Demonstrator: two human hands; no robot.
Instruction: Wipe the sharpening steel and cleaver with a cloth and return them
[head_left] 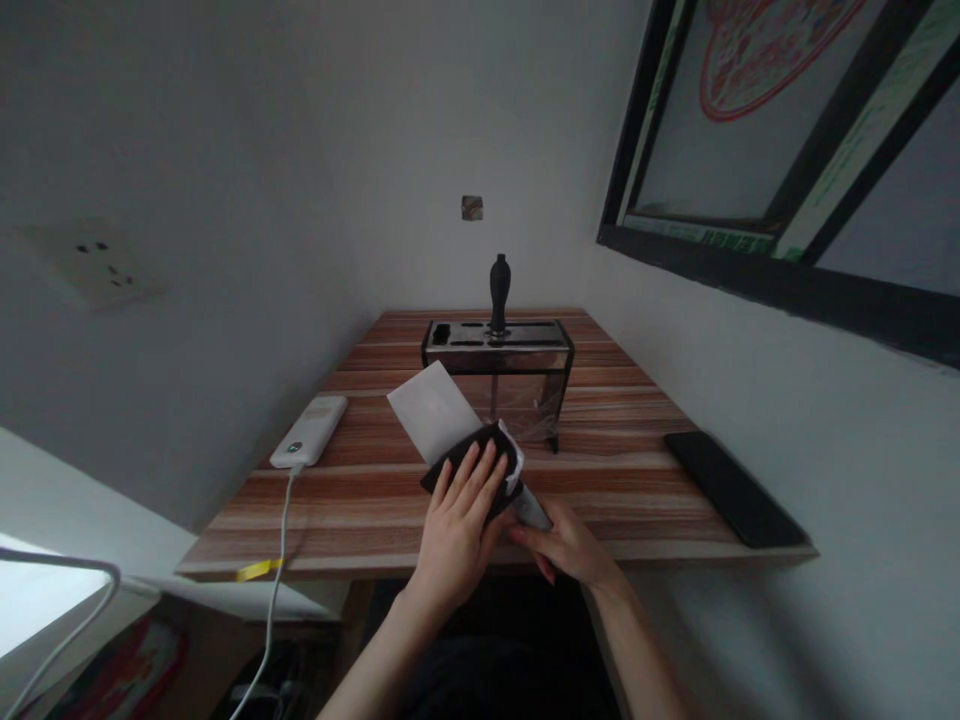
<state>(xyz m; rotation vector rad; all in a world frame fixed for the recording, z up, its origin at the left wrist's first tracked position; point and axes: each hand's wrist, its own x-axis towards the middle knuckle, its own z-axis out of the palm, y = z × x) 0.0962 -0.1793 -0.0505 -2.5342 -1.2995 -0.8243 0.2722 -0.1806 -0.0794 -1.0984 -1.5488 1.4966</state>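
A wide, pale rectangular blade [430, 408], like a cleaver's, sticks up and to the left over the wooden table [360, 500]. My left hand [459, 522] presses a black cloth [480, 450] against the blade's lower part, fingers wrapped over the cloth. My right hand [571, 546] is closed round the grey handle end [532, 510] of the knife, just right of my left hand. A bit of white shows at the cloth's right edge. Both hands are at the table's near edge.
Behind the hands stands a metal and clear knife rack [496, 352] with one black handle [499, 288] sticking out. A white power bank [310, 430] with a cable [281, 540] lies at the left, a black phone [731, 487] at the right. Walls close in on both sides.
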